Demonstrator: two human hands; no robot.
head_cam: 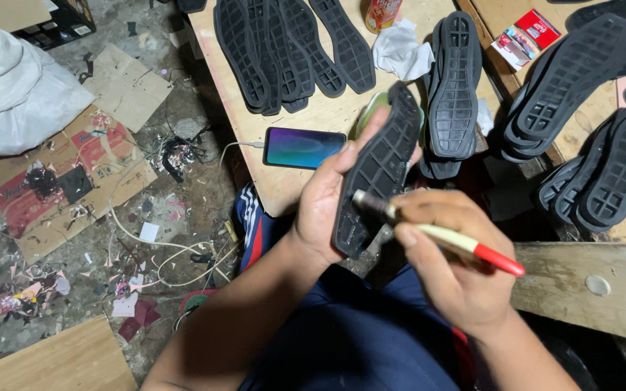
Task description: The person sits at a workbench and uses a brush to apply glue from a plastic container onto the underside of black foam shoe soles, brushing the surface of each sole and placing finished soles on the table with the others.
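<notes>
My left hand [324, 199] grips a black rubber shoe sole [378, 170], held upright with its gridded inner side facing me. In my right hand [451, 264] is a small brush [465, 242] with a cream and red handle. Its metal-collared tip touches the lower part of the sole. Both hands work above my lap, just in front of a wooden board [306, 119].
Several black soles lie on the board at the top [284, 51], in the middle [454, 87] and to the right [603, 123]. A phone [304, 147] on a cable, a crumpled cloth [400, 51], a can [382, 13] and a red packet [527, 36] rest there. Scraps and cardboard [59, 181] litter the floor on the left.
</notes>
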